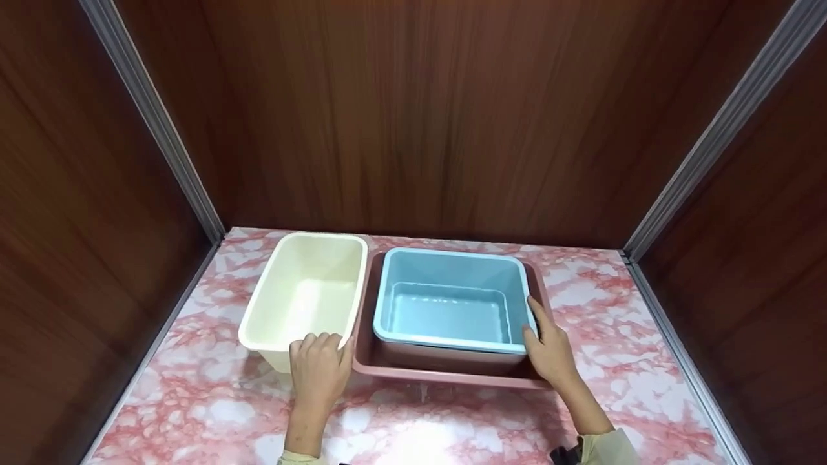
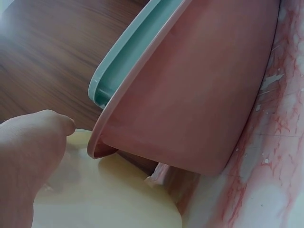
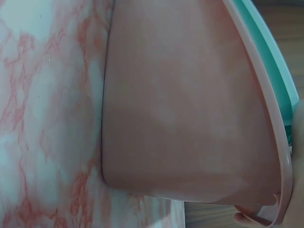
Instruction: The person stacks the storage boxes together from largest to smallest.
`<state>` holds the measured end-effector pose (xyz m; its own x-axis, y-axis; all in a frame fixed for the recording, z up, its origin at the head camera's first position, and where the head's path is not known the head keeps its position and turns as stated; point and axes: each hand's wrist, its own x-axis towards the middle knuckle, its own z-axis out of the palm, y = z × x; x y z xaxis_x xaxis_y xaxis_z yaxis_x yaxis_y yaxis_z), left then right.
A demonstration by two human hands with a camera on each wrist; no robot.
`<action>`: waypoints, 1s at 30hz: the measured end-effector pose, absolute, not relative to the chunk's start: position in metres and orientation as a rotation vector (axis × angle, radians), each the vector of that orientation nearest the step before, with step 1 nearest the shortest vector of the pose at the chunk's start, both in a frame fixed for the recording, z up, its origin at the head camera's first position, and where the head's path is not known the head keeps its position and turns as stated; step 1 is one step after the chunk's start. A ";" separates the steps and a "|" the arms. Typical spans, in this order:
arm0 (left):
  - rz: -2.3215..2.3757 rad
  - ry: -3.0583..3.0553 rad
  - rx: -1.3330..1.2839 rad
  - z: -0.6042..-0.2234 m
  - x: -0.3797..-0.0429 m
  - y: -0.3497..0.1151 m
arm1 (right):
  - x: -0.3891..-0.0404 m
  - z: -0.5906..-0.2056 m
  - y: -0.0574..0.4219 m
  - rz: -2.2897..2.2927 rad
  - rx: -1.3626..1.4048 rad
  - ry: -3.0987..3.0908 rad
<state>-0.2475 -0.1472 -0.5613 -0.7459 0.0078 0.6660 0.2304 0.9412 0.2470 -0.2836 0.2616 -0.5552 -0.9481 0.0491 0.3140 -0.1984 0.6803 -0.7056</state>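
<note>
A cream rectangular basin (image 1: pixel 303 290) stands on the left. My left hand (image 1: pixel 321 368) grips its front rim near the right corner, fingers over the edge. Beside it is a larger pink basin (image 1: pixel 452 376), its rim close against the cream one. A light-blue basin (image 1: pixel 446 316) sits inside the pink basin, its rim standing higher. My right hand (image 1: pixel 555 352) holds the blue basin's right rim, thumb on the inner side. Fingertips (image 3: pixel 244 219) show beneath the pink rim in the right wrist view; the other fingers are hidden.
The basins stand on a pink-and-white marbled tabletop (image 1: pixel 213 420). Dark wood-grain panels (image 1: pixel 413 129) enclose the back and both sides, with metal strips (image 1: pixel 155 123) at the corners. Bright glare lies on the table's front.
</note>
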 end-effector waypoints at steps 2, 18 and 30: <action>-0.410 -2.379 -0.163 -0.561 -0.246 -0.147 | -0.284 -0.555 0.262 1.133 0.119 -2.586; -0.498 -2.313 -0.210 -0.560 -0.245 -0.151 | -0.286 -0.553 0.261 1.090 0.159 -2.523; -0.497 -2.264 -0.199 -0.563 -0.240 -0.151 | -0.285 -0.557 0.260 1.044 0.187 -2.463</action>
<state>-0.2398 -0.1507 -0.5627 -0.6735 -0.0154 0.7390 0.2954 0.9109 0.2882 -0.2855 0.2597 -0.5575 -0.8869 0.0512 0.4591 -0.2942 0.7037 -0.6468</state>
